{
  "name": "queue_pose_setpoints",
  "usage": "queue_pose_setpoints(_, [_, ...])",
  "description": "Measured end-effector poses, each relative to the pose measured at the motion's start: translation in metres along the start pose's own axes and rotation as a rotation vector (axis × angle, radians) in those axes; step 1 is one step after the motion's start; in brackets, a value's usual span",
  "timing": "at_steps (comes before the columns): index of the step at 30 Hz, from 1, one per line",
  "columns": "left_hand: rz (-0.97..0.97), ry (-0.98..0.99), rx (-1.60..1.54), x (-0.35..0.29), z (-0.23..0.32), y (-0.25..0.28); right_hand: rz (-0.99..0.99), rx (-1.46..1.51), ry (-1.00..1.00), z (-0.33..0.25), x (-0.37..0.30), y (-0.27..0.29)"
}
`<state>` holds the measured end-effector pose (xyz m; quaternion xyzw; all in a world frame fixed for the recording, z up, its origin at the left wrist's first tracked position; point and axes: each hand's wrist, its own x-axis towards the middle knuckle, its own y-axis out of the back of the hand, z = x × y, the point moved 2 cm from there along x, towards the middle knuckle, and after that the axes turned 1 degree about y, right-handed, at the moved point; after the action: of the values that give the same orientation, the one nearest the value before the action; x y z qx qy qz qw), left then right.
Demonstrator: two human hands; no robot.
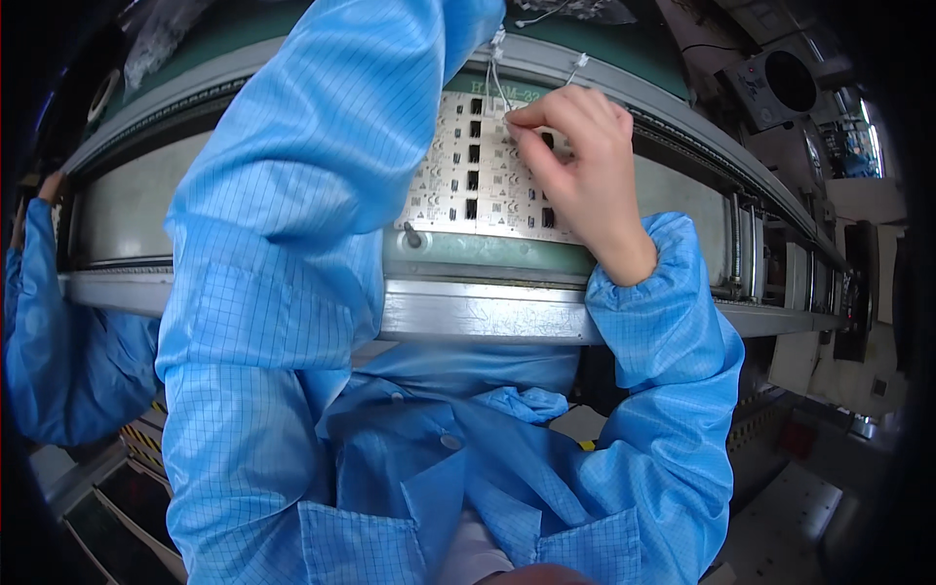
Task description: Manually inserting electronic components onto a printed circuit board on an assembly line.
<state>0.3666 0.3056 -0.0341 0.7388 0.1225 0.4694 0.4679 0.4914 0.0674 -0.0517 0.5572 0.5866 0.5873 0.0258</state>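
My right hand (593, 166) reaches over a white circuit-board panel (495, 195), thumb and forefinger pinched together near its far edge. A thin white wire (499, 86) hangs from the far rail to those fingertips; whether they grip it or some small part is too small to tell. Rows of black components (474, 153) stand on the panel, which lies on a green carrier plate (478, 248). A dark peg (412, 236) sits at the plate's near left corner. My left arm in its blue sleeve (322, 127) stretches past the panel's left side; the hand is out of frame.
A metal conveyor rail (478, 310) runs between my body and the plate; another rail (653, 102) lies beyond, with a white tie (582, 61) on it. At far left, a co-worker's blue sleeve (39, 322) reaches the line. A box-shaped device (770, 90) stands at far right.
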Motion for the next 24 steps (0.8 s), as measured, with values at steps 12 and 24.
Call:
queue_pose_setpoints(12, [0.048,0.243,-0.087,-0.03,-0.011,0.0,-0.197,-0.037,-0.142,-0.001,0.003,-0.02])
queue_pose_setpoints(24, [0.008,0.317,-0.526,-0.011,-0.038,-0.004,-0.169,-0.11,-0.107,-0.002,0.002,-0.019])
